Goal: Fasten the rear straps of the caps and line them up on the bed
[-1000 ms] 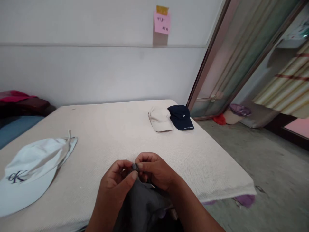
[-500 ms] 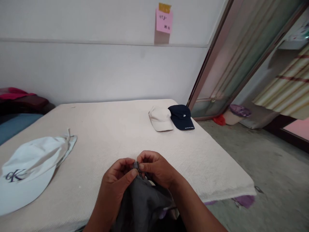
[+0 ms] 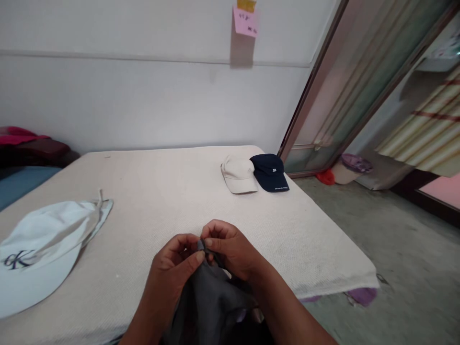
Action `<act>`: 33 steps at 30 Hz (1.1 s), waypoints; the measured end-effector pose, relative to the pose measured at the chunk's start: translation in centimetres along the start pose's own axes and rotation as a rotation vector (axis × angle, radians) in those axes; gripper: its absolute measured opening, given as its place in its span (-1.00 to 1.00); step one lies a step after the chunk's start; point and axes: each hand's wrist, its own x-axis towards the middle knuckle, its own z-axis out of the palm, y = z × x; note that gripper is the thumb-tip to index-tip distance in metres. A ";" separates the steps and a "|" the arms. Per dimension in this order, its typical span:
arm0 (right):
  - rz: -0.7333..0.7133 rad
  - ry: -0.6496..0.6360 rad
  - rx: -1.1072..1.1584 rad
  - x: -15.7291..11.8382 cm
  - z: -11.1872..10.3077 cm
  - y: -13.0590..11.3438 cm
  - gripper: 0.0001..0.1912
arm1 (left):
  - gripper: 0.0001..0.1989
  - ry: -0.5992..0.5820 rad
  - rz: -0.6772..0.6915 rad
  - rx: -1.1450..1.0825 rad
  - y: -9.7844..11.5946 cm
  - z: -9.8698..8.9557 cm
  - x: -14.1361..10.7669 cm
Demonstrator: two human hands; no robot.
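A dark grey cap (image 3: pixel 213 299) hangs from my two hands at the table's near edge, its brim out of sight. My left hand (image 3: pixel 176 261) pinches the cap's narrow strap (image 3: pixel 201 245) between thumb and forefinger. From the other side my right hand (image 3: pixel 228 247) grips the same strap, its fingertips almost meeting those of the left. A small gap shows in the fabric under the right fingers. Fingers partly cover the strap and its fastening. To the left lies a white cap (image 3: pixel 46 235) with dark lettering, its strap end sticking up.
A beige cap (image 3: pixel 237 175) and a navy cap (image 3: pixel 270 172) lie side by side at the table's far right. The table (image 3: pixel 161 191) has a cream cloth and stands against a white wall. A bin (image 3: pixel 347 171) stands on the floor beyond, right.
My right fingers have shifted slightly up and left along the strap. Both hands keep hold of the grey cap. The view has tilted a little; the other caps lie as before.
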 end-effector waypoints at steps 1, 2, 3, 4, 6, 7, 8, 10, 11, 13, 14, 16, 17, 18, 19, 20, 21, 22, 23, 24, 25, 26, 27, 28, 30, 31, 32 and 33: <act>-0.004 0.008 -0.024 0.0 0.0 -0.1 -0.89 | -0.81 0.017 0.005 0.022 -0.1 0.0 0.0; -0.006 0.010 -0.051 -0.1 0.1 -0.1 -0.90 | -0.80 0.033 0.013 0.042 -0.1 0.0 0.0; -0.012 0.008 -0.077 -0.2 0.1 -0.2 -0.91 | -0.79 0.046 0.026 0.059 -0.2 0.0 0.0; -0.021 -0.002 -0.098 -0.2 0.0 -0.3 -0.90 | -0.78 0.056 0.039 0.072 -0.3 0.0 0.1; -0.047 -0.028 -0.126 -0.3 0.0 -0.4 -0.88 | -0.77 0.067 0.064 0.087 -0.4 0.0 0.2; -0.061 -0.037 -0.134 -0.3 -0.1 -0.4 -0.86 | -0.78 0.074 0.071 0.093 -0.4 0.0 0.3; -0.070 -0.041 -0.139 -0.3 -0.1 -0.4 -0.85 | -0.78 0.085 0.073 0.096 -0.4 0.1 0.3; -0.073 -0.035 -0.138 -0.2 -0.2 -0.3 -0.84 | -0.79 0.101 0.059 0.087 -0.4 0.2 0.4; -0.070 -0.031 -0.135 -0.2 -0.3 -0.2 -0.85 | -0.79 0.101 0.043 0.070 -0.3 0.3 0.4; -0.062 -0.029 -0.128 -0.1 -0.4 -0.1 -0.85 | -0.78 0.085 0.002 0.023 -0.2 0.4 0.4; -0.057 -0.027 -0.124 -0.1 -0.5 -0.1 -0.85 | -0.78 0.077 -0.013 0.002 -0.2 0.4 0.4; -0.046 -0.024 -0.119 0.0 -0.5 -0.1 -0.84 | -0.79 0.069 -0.036 -0.018 -0.1 0.3 0.3; -0.042 -0.021 -0.118 0.0 -0.6 -0.1 -0.84 | -0.79 0.070 -0.045 -0.014 0.0 0.2 0.3; -0.040 -0.019 -0.116 0.0 -0.6 -0.1 -0.85 | -0.80 0.071 -0.052 -0.005 0.0 0.1 0.2; -0.040 -0.017 -0.114 0.0 -0.6 -0.1 -0.85 | -0.81 0.072 -0.059 0.006 0.0 0.0 0.2; -0.043 -0.017 -0.115 0.1 -0.6 -0.1 -0.85 | -0.82 0.073 -0.064 0.015 0.0 -0.1 0.2; -0.047 -0.018 -0.116 0.1 -0.6 -0.1 -0.85 | -0.83 0.077 -0.064 0.021 -0.1 -0.3 0.2; -0.049 -0.020 -0.117 0.1 -0.6 0.0 -0.85 | -0.84 0.078 -0.059 0.022 -0.1 -0.4 0.2; -0.049 -0.022 -0.120 0.1 -0.6 0.0 -0.85 | -0.85 0.076 -0.056 0.021 -0.2 -0.5 0.2; -0.047 -0.027 -0.126 0.2 -0.5 0.0 -0.85 | -0.86 0.073 -0.055 0.022 -0.3 -0.6 0.2; -0.041 -0.034 -0.137 0.2 -0.5 0.0 -0.85 | -0.86 0.073 -0.054 0.025 -0.5 -0.7 0.3; -0.035 -0.045 -0.150 0.2 -0.5 0.0 -0.85 | -0.87 0.074 -0.056 0.033 -0.6 -0.8 0.3; -0.030 -0.057 -0.165 0.1 -0.4 0.0 -0.84 | -0.87 0.076 -0.060 0.045 -0.7 -0.8 0.3; -0.026 -0.071 -0.180 0.1 -0.4 -0.1 -0.84 | -0.86 0.078 -0.065 0.052 -0.8 -0.9 0.3; -0.020 -0.102 -0.216 0.0 -0.3 -0.3 -0.82 | -0.86 0.084 -0.081 0.046 -1.0 -1.0 0.4; -0.024 -0.111 -0.242 0.0 -0.3 -0.4 -0.80 | -0.86 0.089 -0.093 0.034 -1.1 -1.0 0.4; -0.035 -0.115 -0.278 -0.1 -0.2 -0.4 -0.78 | -0.86 0.094 -0.104 0.022 -1.2 -1.0 0.4; -0.050 -0.114 -0.323 -0.1 -0.2 -0.5 -0.76 | -0.86 0.101 -0.110 0.011 -1.2 -1.0 0.4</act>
